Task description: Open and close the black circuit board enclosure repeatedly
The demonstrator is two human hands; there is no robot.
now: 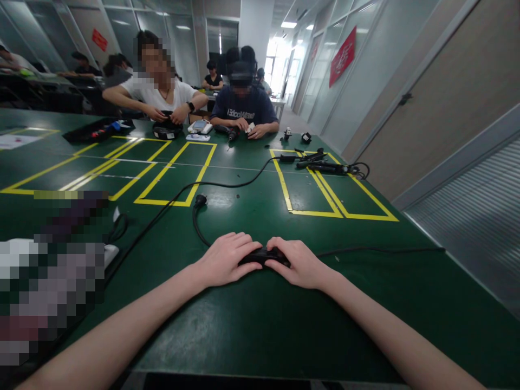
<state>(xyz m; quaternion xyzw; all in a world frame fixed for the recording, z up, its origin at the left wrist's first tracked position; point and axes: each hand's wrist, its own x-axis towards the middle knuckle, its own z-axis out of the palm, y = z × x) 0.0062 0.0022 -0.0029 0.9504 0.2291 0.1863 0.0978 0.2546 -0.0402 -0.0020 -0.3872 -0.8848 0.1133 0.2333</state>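
On the green table (239, 330) in front of me lies a slim black elongated object (262, 257), partly covered by my fingers; its exact kind is unclear. My left hand (231, 259) grips its left end, fingers on the far side and thumb on the near side. The other end is in my right hand (296, 262), with fingers curled over it. Just beyond my left hand, a black plug (200, 201) rests on the table, its short cord running behind that hand. A thin black cable (382, 249) stretches from behind my right hand to the table's right edge.
Yellow tape rectangles (289, 203) mark the tabletop. Black corded tools (320, 162) lie at the far right, their long cable (227, 185) crossing to the left. Two people (162, 97) handle things across the table; a drill (231, 134) lies there. Blurred items (60, 281) fill the near left.
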